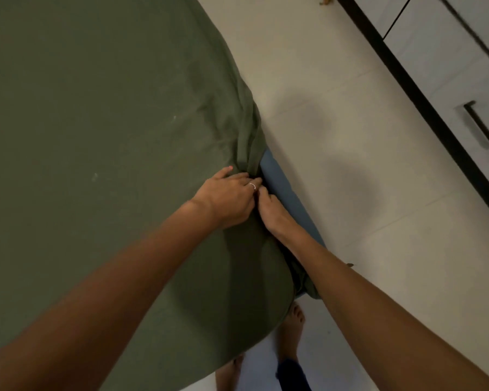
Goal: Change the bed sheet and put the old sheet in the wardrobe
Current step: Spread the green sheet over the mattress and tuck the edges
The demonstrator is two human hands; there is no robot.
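A dark olive-green cotton bed sheet (96, 136) is spread over the bed and fills the left and middle of the view, hanging over the bed's right edge, where it is bunched into folds. At that edge the left hand (226, 198) is laid on the sheet with its thumb stretched toward the far side and its fingers curled into the gathered cloth, a thin silver ring (252, 185) being worn on one finger. The right hand (271, 211) is placed just beside it, touching it, with its fingers closed on the same fold of sheet at the edge. Beside the hands, to the right, a strip of blue mattress side (283, 190) is left uncovered. The pale tiled floor (350, 179) is seen on the right, and a white cupboard front with dark trim and a dark bar handle (483, 128) stands at the far right. Two bare feet (290, 331) are seen on the floor at the near edge.
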